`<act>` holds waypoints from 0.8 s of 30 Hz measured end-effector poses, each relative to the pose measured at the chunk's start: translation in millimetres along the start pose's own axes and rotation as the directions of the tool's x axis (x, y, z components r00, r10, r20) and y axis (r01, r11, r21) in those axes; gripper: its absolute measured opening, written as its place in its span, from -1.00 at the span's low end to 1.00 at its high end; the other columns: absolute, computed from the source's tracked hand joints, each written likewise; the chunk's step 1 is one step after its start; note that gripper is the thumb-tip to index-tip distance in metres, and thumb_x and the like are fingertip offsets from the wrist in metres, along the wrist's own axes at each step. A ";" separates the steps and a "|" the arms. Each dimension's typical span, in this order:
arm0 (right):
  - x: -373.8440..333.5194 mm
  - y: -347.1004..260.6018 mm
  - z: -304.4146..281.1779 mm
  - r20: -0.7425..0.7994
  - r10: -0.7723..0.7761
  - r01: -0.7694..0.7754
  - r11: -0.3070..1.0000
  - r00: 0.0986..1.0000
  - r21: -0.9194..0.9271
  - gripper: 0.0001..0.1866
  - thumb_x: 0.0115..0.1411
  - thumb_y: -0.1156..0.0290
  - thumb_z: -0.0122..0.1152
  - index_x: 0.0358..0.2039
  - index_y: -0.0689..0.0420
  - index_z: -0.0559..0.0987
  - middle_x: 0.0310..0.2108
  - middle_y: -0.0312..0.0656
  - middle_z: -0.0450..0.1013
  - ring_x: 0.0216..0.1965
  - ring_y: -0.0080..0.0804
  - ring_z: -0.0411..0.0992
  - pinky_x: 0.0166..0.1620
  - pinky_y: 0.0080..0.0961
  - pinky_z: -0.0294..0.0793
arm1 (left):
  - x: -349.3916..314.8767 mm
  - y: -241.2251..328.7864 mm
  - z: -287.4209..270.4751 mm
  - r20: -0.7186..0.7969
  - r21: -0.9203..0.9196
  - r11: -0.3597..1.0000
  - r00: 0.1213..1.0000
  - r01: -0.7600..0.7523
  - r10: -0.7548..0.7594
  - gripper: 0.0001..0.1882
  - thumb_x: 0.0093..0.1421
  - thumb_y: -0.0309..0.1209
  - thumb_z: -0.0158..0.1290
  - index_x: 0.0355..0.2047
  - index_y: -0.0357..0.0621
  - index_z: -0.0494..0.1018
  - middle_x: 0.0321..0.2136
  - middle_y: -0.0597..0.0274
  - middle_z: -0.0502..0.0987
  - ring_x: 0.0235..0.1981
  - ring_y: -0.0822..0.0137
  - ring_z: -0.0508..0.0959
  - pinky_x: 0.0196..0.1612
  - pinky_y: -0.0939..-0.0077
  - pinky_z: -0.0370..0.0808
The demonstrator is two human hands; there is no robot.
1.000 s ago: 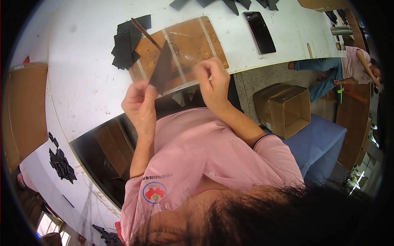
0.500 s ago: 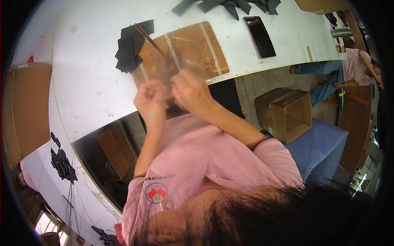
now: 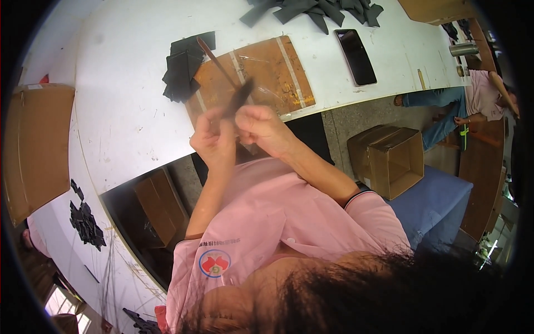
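The two hands work side by side at the near edge of the surface (image 3: 133, 125), close to the wearer's body. The left hand (image 3: 214, 140) appears to pinch the lower end of a dark piece (image 3: 241, 99) between thumb and fingers. The right hand (image 3: 262, 129) is set just beside it, fingers curled inward toward the same end; blur prevents confirming whether they grip it. The dark piece projects away from the wearer, its long axis slanting from the left fingertips toward the far right. Its free end points forward, beyond both hands; the left hand is the nearer to its held end. In view, this piece overlaps a taped cardboard sheet (image 3: 267, 69) lying flat; contact between them cannot be determined. A narrow brown strip (image 3: 217, 61) slants the opposite way, from the far left down to the piece's free end. Adjoining the sheet's left side is a stack of black pieces (image 3: 182, 69). Farther right, well apart, lies a phone (image 3: 356, 57). At the far side, more black pieces (image 3: 317, 11) are spread loosely.
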State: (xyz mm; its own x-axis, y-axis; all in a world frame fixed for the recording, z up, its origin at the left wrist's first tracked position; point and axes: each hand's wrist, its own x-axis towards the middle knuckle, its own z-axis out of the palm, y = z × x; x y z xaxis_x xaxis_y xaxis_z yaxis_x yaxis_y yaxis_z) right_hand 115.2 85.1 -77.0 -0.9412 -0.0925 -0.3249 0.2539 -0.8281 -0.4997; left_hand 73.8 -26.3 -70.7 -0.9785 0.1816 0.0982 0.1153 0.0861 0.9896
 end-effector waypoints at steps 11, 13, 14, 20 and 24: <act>-29.3 -25.0 37.8 0.273 -0.182 0.269 0.906 0.945 -0.328 -0.85 0.00 0.46 0.13 -0.62 0.20 0.39 -0.57 -0.39 0.25 -0.52 -0.66 0.23 -0.42 -0.75 0.22 | 0.0 28.7 -35.1 0.685 -0.723 0.186 0.726 0.666 0.064 -0.52 -0.13 -0.73 -0.10 -0.11 -0.52 0.12 -0.53 0.05 0.36 -0.92 0.64 0.11 -0.92 0.80 -0.02; -37.7 -29.8 54.7 0.396 -0.259 0.445 0.739 0.881 -0.506 -0.86 -0.02 0.48 0.14 -0.62 0.21 0.40 -0.58 -0.35 0.22 -0.49 -0.63 0.24 -0.39 -0.69 0.21 | 1.5 23.4 -42.3 0.687 -0.726 0.267 0.679 0.633 0.258 -0.47 -0.18 -0.71 -0.01 -0.13 -0.56 0.12 -0.64 0.14 0.34 -0.91 0.62 0.15 -0.88 0.79 0.00; -40.2 -30.1 60.8 0.419 -0.273 0.484 0.666 0.866 -0.568 -0.86 -0.02 0.47 0.14 -0.62 0.21 0.40 -0.59 -0.34 0.22 -0.49 -0.63 0.23 -0.38 -0.68 0.21 | 5.7 24.1 -40.2 0.640 -0.766 0.296 0.631 0.571 0.439 -0.46 -0.19 -0.71 0.01 -0.14 -0.57 0.13 -0.68 0.18 0.33 -0.90 0.62 0.17 -0.86 0.79 0.02; -13.6 -21.3 27.7 0.126 -0.436 0.421 0.688 0.891 -0.591 -0.84 0.04 0.44 0.10 -0.61 0.20 0.39 -0.59 -0.40 0.17 -0.55 -0.71 0.12 -0.49 -0.74 0.14 | 6.2 35.5 -32.7 0.305 -0.389 0.909 0.952 0.148 -0.025 -0.49 -0.10 -0.69 0.04 -0.10 -0.44 0.16 -0.55 0.03 0.48 -0.88 0.62 0.21 -0.82 0.82 0.09; -17.2 -16.3 31.9 0.140 -0.328 0.354 0.801 0.934 -0.483 -0.83 0.05 0.43 0.09 -0.60 0.21 0.39 -0.59 -0.41 0.16 -0.54 -0.72 0.13 -0.47 -0.74 0.16 | 3.5 26.2 -37.6 0.596 -0.710 0.396 0.797 0.582 -0.103 -0.43 -0.10 -0.72 -0.02 -0.03 -0.46 0.07 -0.47 -0.09 0.45 -0.89 0.63 0.18 -0.87 0.81 0.05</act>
State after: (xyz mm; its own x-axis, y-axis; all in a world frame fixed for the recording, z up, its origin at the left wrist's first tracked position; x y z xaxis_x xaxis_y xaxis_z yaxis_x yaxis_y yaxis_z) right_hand 120.1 82.6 -37.7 -0.9938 0.1079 -0.0269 -0.0221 -0.4285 -0.9033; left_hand 67.0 -60.3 -40.4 -0.6893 0.7193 -0.0864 -0.6457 -0.5558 0.5236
